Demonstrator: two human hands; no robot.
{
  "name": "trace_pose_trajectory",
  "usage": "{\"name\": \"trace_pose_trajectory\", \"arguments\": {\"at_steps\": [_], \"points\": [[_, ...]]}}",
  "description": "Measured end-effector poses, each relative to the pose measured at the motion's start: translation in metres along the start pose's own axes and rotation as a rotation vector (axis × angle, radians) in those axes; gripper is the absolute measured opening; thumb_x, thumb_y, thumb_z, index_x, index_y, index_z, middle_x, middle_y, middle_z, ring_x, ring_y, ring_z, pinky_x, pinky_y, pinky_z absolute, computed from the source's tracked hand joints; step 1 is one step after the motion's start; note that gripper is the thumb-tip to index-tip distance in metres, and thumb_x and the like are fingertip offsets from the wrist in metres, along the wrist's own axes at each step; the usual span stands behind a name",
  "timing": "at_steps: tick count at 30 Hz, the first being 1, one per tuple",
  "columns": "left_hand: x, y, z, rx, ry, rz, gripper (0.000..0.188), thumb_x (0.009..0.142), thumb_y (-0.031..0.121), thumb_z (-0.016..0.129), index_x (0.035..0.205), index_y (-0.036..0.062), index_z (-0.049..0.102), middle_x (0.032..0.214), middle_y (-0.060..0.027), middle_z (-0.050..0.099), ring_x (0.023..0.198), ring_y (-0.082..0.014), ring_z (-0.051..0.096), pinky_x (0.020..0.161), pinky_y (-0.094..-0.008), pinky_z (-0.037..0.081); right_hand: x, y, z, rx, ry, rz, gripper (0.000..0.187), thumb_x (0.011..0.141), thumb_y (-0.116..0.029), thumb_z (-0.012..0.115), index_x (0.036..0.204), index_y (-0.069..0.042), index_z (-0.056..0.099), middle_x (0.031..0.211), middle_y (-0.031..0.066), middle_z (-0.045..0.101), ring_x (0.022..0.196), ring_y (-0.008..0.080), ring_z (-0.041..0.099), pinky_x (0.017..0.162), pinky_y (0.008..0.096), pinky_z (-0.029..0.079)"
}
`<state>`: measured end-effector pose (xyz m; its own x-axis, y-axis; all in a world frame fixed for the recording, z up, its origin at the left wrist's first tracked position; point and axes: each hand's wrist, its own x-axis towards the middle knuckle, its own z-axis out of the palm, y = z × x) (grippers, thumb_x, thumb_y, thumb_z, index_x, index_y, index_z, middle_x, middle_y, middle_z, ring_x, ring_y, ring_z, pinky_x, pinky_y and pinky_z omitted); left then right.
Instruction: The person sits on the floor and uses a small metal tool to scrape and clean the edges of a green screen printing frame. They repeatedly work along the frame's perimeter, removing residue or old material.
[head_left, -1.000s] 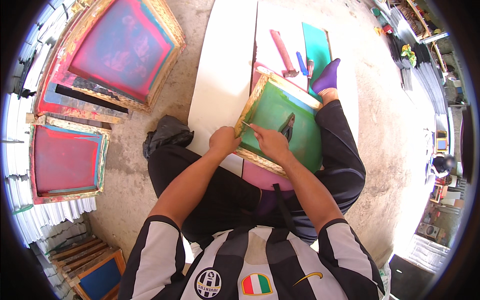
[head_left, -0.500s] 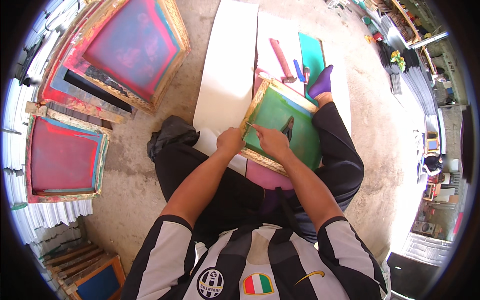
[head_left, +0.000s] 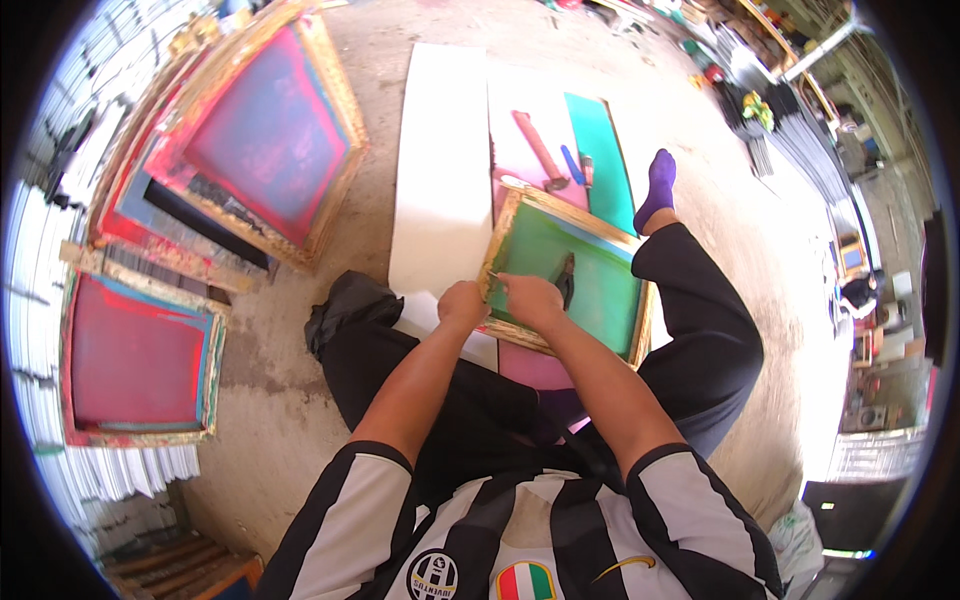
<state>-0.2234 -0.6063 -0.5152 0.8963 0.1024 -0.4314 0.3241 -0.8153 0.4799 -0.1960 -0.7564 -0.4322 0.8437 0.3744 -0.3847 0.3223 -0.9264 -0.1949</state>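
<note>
A wooden screen-printing frame (head_left: 511,215) with green mesh lies tilted across my lap and lower legs. My left hand (head_left: 463,304) is closed at the frame's left edge, near the lower corner, its fingertips hidden. Just to its right, my right hand (head_left: 531,299) reaches over the mesh, fingers drawn together at the left wooden bar. A thin, small thing shows by its fingertips, too small to name. Pliers (head_left: 567,281) with dark handles rest on the green mesh, to the right of my right hand.
Beyond the frame lie a reddish hammer (head_left: 540,150), a blue-handled tool (head_left: 572,165) and a brush (head_left: 587,170) on boards. A long white board (head_left: 437,150) and a teal board (head_left: 603,160) stretch away. More screen frames (head_left: 140,350) lean at left; a black plastic bag (head_left: 350,308) sits by my left knee.
The whole view has tipped, so the boards, tools and leaning frames sit lower in it. Both hands stay at the frame's left bar, and the pliers remain on the mesh.
</note>
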Motion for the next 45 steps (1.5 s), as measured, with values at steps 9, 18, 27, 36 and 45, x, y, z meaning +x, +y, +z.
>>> {"name": "trace_pose_trajectory", "arguments": {"at_steps": [9, 18, 27, 36, 45], "points": [[0.004, 0.003, -0.005, 0.059, -0.066, -0.007, 0.035, 0.077, 0.029, 0.083, 0.101, 0.0041, 0.079, 0.106, -0.0189, 0.077, 0.1, -0.036, 0.075, 0.086, -0.0464, 0.061, -0.003, 0.001, 0.004, 0.061, -0.014, 0.049, 0.042, 0.101, -0.02, 0.052, 0.141, -0.022, 0.065, 0.108, 0.0165, 0.077, 0.1, 0.0371, 0.074, 0.086, 0.0527, 0.059], [0.001, 0.01, -0.029, -0.006, -0.168, -0.061, 0.037, 0.076, 0.035, 0.083, 0.091, 0.0013, 0.079, 0.094, -0.0201, 0.077, 0.093, -0.0374, 0.076, 0.083, -0.0475, 0.06, -0.001, 0.014, 0.0, 0.073, -0.06, 0.02, 0.041, 0.107, -0.025, 0.047, 0.146, -0.026, 0.06, 0.101, 0.0157, 0.076, 0.087, 0.038, 0.075, 0.075, 0.0547, 0.059], [0.001, -0.002, -0.013, 0.02, -0.109, 0.029, 0.037, 0.078, 0.029, 0.082, 0.101, 0.0005, 0.077, 0.09, -0.0205, 0.075, 0.091, -0.0402, 0.073, 0.083, -0.0504, 0.058, -0.001, 0.006, 0.002, 0.07, -0.091, 0.024, 0.05, 0.098, -0.015, 0.056, 0.148, -0.015, 0.057, 0.09, 0.0206, 0.073, 0.083, 0.0403, 0.074, 0.072, 0.0537, 0.059], [0.001, 0.009, -0.024, 0.04, -0.183, 0.003, 0.037, 0.082, 0.028, 0.081, 0.103, -0.0012, 0.074, 0.099, -0.0207, 0.073, 0.099, -0.0405, 0.071, 0.087, -0.0506, 0.057, 0.016, 0.057, 0.017, 0.36, -0.186, -0.065, 0.047, 0.109, -0.029, 0.047, 0.156, -0.029, 0.049, 0.089, 0.0166, 0.072, 0.083, 0.0409, 0.073, 0.071, 0.0564, 0.058], [0.001, 0.014, -0.03, 0.03, -0.217, -0.033, 0.035, 0.083, 0.026, 0.081, 0.104, -0.0011, 0.073, 0.102, -0.0207, 0.073, 0.101, -0.0399, 0.071, 0.089, -0.051, 0.056, 0.037, 0.087, 0.029, 0.544, -0.275, -0.167, 0.044, 0.11, -0.032, 0.049, 0.154, -0.036, 0.051, 0.089, 0.0187, 0.071, 0.079, 0.038, 0.071, 0.075, 0.0519, 0.058]]}}
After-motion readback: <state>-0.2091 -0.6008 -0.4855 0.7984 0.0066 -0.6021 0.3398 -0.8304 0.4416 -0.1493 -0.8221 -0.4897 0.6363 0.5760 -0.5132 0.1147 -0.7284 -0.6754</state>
